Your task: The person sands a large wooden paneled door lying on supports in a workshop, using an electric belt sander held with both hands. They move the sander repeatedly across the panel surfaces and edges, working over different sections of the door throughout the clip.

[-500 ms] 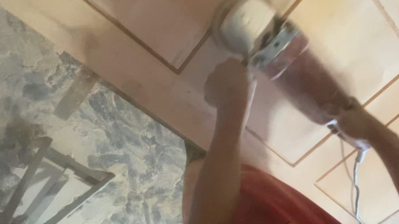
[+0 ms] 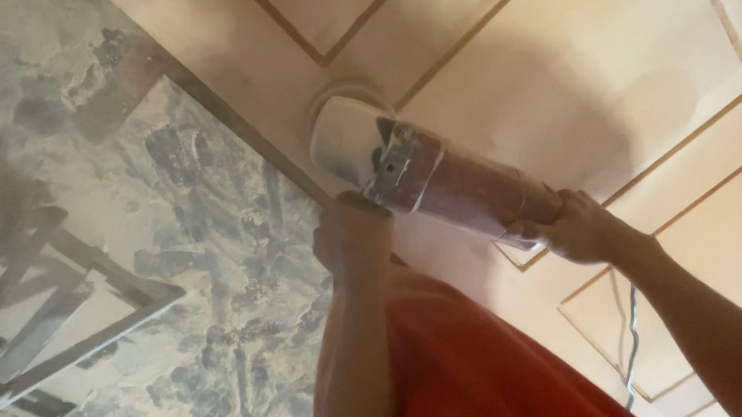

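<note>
A dust-covered angle grinder point(image 2: 444, 179) with a white guard and round sanding disc presses on a pale wooden panelled door point(image 2: 583, 62) lying flat. My left hand point(image 2: 351, 235) grips the grinder's side handle near the door's edge. My right hand point(image 2: 577, 228) holds the rear of the grinder's body. The disc sits on the door's frame strip beside a grooved panel corner. The grinder's cable point(image 2: 632, 346) hangs down below my right forearm.
A mottled grey, stained concrete floor point(image 2: 199, 291) lies left of the door. A metal frame of grey bars point(image 2: 47, 312) rests on the floor at the left. My red shirt point(image 2: 472, 378) fills the bottom centre.
The grinder and both hands have shifted toward the door's left edge and nearer to me. The view has moved with them.
</note>
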